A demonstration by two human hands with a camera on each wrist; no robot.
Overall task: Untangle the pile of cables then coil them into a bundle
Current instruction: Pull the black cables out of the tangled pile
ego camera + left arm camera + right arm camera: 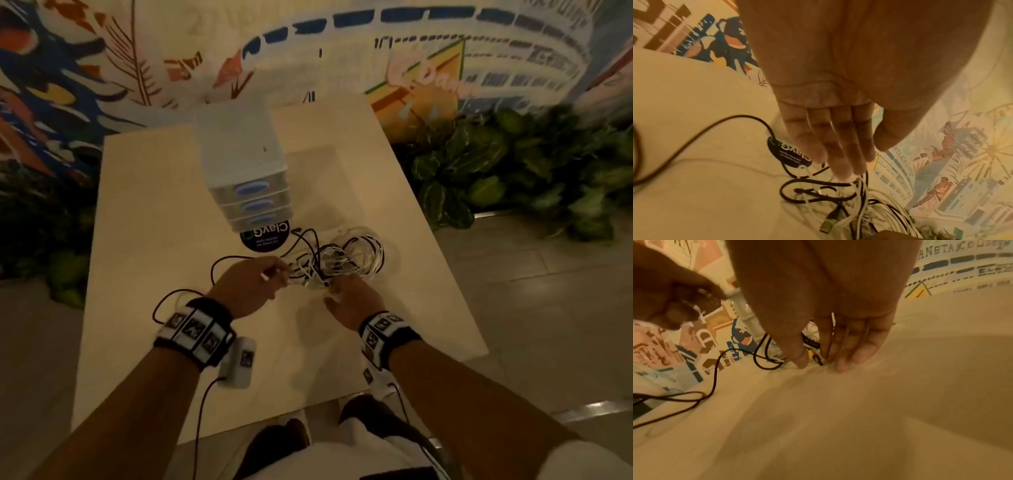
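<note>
1. On the pale bench (pixel 164 192), just in front of the small plastic drawer unit (pixel 246 174), the pile of cables (pixel 337 262) sits as one knot of black and white leads, loops crossing each other.
2. One thin black cable (pixel 219 265) runs out of the knot toward the near left side of the bench; it looks partly drawn free, though its far end goes back into the tangle.
3. At the knot's near left edge, the left hand (pixel 248 286) has its fingers (pixel 838 151) straight and pressed together, tips down among the strands. A white plug end seems to stick out near its knuckles in the head view, but I cannot tell whether it is really held.
4. Over on the near right edge, the right hand (pixel 349 301) reaches in, thumb and fingers (pixel 840 353) closing toward each other around a dark plug; whether they actually pinch it is hidden.
5. As I judge it, the work is early: nothing is fully separated, nothing coiled. All the untangling, and the bundling after, remains.
6. A round black sticker (pixel 265 236) lies beneath the drawer unit's front.
</note>
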